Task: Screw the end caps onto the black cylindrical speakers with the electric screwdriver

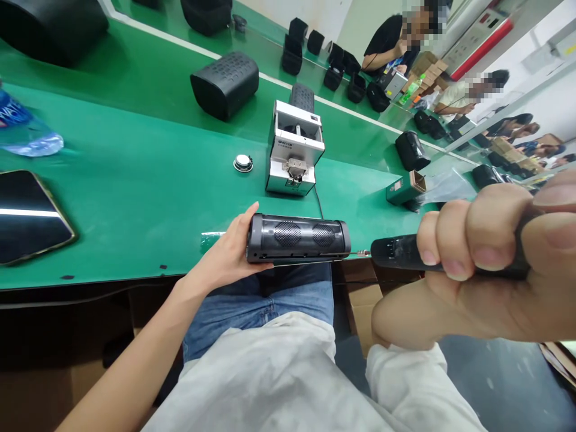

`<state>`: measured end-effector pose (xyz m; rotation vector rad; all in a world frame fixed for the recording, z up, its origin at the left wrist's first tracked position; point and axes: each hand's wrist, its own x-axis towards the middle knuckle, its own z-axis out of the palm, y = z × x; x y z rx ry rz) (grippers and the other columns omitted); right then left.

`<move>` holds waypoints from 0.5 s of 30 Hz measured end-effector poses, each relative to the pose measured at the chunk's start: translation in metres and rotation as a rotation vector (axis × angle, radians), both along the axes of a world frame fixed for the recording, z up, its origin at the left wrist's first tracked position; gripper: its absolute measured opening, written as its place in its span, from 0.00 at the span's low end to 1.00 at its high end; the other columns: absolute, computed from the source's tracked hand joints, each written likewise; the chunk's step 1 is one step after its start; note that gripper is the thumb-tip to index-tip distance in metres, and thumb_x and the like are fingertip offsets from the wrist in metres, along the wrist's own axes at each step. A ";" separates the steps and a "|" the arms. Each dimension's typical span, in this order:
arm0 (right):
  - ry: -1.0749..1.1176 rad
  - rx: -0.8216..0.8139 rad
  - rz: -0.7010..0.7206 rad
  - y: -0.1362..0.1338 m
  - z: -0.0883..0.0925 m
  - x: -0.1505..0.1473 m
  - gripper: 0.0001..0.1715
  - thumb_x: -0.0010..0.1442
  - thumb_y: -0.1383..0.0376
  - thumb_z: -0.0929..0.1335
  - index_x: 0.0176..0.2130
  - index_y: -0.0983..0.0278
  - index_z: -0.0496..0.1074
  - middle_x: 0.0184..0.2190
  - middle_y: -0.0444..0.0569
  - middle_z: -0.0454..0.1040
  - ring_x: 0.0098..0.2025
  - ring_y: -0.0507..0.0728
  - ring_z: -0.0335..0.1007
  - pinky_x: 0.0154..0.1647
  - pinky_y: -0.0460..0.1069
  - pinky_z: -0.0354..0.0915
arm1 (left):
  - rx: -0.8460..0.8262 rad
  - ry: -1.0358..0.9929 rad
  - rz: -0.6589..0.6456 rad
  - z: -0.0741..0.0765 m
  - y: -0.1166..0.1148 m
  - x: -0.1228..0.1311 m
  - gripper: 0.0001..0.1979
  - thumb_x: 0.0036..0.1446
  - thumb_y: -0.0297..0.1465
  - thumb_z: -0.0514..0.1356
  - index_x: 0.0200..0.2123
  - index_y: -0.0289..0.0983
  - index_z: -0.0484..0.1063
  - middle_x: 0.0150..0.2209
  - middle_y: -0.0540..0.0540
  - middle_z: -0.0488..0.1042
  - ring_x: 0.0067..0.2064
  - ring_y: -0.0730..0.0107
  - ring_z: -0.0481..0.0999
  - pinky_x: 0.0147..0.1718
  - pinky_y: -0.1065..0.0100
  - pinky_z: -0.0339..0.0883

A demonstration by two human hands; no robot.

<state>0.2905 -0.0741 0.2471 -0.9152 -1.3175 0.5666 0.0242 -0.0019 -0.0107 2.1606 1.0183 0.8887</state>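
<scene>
My left hand (230,249) is closed around the left end of a black speaker housing (305,235) with two round perforated grilles, held at the bench's front edge. My right hand (488,246) wraps around a black electric screwdriver (396,251), large and close to the camera. The screwdriver's thin bit points left toward the housing's right end; whether it touches a screw there cannot be made out. Beyond the housing stands a white and black screw feeder (292,146). A small round speaker driver (243,162) lies to the feeder's left.
A phone (31,219) and a plastic bottle (29,129) lie at left on the green bench (135,204). Behind is a green belt with black speaker shells (227,87). A small green box (405,189) stands at right. Several people work farther along the line.
</scene>
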 end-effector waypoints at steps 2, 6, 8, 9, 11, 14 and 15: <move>-0.024 0.068 -0.007 0.001 -0.003 0.000 0.12 0.57 0.60 0.84 0.35 0.51 0.81 0.17 0.36 0.57 0.12 0.52 0.44 0.08 0.55 0.52 | -0.010 -0.001 0.003 -0.001 0.000 0.000 0.71 0.57 0.37 0.80 0.85 0.46 0.31 0.78 0.28 0.59 0.77 0.31 0.65 0.72 0.35 0.68; -0.040 0.035 0.060 0.004 -0.017 0.001 0.13 0.57 0.59 0.85 0.38 0.51 0.82 0.18 0.37 0.60 0.11 0.52 0.50 0.08 0.56 0.55 | -0.016 -0.009 0.004 -0.001 0.000 0.000 0.72 0.56 0.36 0.81 0.85 0.47 0.31 0.75 0.29 0.63 0.75 0.31 0.68 0.71 0.35 0.69; -0.013 0.020 0.083 0.008 -0.029 -0.004 0.11 0.59 0.61 0.83 0.39 0.52 0.82 0.18 0.37 0.61 0.12 0.53 0.55 0.10 0.55 0.58 | -0.022 -0.009 0.006 0.000 0.000 0.000 0.72 0.56 0.37 0.81 0.85 0.47 0.32 0.74 0.30 0.64 0.74 0.31 0.69 0.70 0.35 0.70; 0.013 0.025 0.080 0.011 -0.035 -0.007 0.09 0.61 0.62 0.82 0.40 0.52 0.82 0.19 0.36 0.61 0.13 0.52 0.56 0.11 0.54 0.59 | -0.026 -0.008 0.008 0.000 0.000 0.000 0.71 0.56 0.37 0.81 0.85 0.48 0.32 0.74 0.30 0.65 0.74 0.31 0.69 0.70 0.35 0.71; 0.049 0.045 0.109 0.016 -0.047 -0.011 0.08 0.63 0.65 0.80 0.40 0.55 0.80 0.19 0.36 0.61 0.14 0.51 0.57 0.12 0.52 0.58 | -0.025 -0.006 0.005 0.002 -0.002 0.000 0.71 0.57 0.37 0.81 0.85 0.47 0.31 0.73 0.30 0.65 0.73 0.32 0.70 0.70 0.35 0.71; -0.003 -0.031 0.272 0.016 -0.055 -0.002 0.11 0.63 0.69 0.78 0.40 0.55 0.78 0.20 0.37 0.65 0.15 0.50 0.57 0.13 0.51 0.58 | -0.012 0.004 -0.010 0.004 -0.004 -0.002 0.72 0.58 0.38 0.81 0.85 0.49 0.29 0.74 0.31 0.64 0.73 0.31 0.70 0.70 0.33 0.71; -0.018 -0.117 0.324 0.014 -0.055 0.005 0.12 0.63 0.70 0.78 0.41 0.53 0.77 0.21 0.37 0.66 0.16 0.51 0.59 0.14 0.52 0.61 | -0.012 0.010 -0.013 0.005 -0.005 -0.002 0.72 0.58 0.38 0.81 0.85 0.50 0.28 0.75 0.31 0.62 0.74 0.30 0.69 0.70 0.32 0.70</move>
